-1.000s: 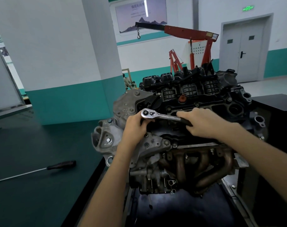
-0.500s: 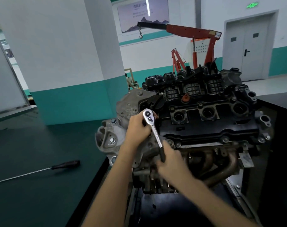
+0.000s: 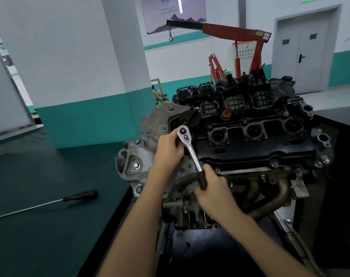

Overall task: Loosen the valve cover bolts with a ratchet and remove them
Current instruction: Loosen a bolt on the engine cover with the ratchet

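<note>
The engine [image 3: 240, 156] stood at the centre of the view on a dark stand, its black valve cover [image 3: 256, 148] facing up and toward the camera, with three open round wells in a row across it. The ratchet [image 3: 191, 150] sat at the cover's near-left corner, its chrome head at about 11 o'clock from its handle, the shaft running down toward 5 o'clock into a black grip. Whatever bolt lay under the head was hidden by the tool and the hand; other small bolts [image 3: 274, 162] showed along the cover's near edge, seated. The left hand [image 3: 170, 148] was curled against the ratchet head from the 9 o'clock side, fingers pressed together and bent around the underside of the head, thumb near its rim. The right hand [image 3: 214, 188] was wrapped tightly round the black grip at the lower end of the shaft, fingers pressed together in a fist; the hand was slightly blurred. Below the cover, the rusty exhaust manifold [image 3: 270, 192] curved down at about 4 o'clock from the hands. On the green floor at 9 o'clock lay a long screwdriver [image 3: 70, 197], well apart from the engine. Behind the engine, at 12 o'clock, stood a red engine hoist [image 3: 236, 31] with its hook hanging from the boom.
</note>
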### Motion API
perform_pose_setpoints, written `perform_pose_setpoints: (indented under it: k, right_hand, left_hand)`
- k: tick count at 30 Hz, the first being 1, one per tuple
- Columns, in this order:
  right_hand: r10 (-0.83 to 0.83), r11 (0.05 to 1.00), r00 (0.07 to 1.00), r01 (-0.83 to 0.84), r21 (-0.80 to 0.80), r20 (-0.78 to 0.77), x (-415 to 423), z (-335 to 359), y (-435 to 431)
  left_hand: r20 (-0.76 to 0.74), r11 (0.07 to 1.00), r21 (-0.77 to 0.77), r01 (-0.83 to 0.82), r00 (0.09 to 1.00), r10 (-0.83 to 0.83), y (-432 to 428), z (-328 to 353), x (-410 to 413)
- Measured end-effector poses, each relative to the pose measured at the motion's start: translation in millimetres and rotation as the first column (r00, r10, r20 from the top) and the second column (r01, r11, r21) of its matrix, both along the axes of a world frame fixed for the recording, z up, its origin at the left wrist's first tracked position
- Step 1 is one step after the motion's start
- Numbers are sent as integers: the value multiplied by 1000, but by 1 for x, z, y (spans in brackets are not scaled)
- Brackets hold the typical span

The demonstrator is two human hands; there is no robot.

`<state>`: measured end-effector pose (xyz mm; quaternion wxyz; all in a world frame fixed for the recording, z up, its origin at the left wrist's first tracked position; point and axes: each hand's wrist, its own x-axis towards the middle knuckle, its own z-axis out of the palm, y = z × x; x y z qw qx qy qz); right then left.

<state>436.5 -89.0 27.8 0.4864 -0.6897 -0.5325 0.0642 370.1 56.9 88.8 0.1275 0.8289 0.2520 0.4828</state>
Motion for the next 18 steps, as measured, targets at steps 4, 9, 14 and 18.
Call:
perform_pose_setpoints:
  k: [4,9,14,18]
  right_hand:
    - [-41,998,991,47,44,-125,-47,-10,22]
    - [61,992,995,-51,-116,80,2,10,-4]
    - [39,954,738,172,-244,673,90,79,-14]
    - [-16,969,715,184,-165,699,95,81,-12]
  left_hand:
    - [14,999,-36,19,1000,-19,1,-3,-1]
    - [-11,998,-7,64,998,-64,1,0,-4]
    - [-7,993,36,109,994,-108,-4,2,-5]
    - [11,998,33,60,998,-60,-6,1,-4]
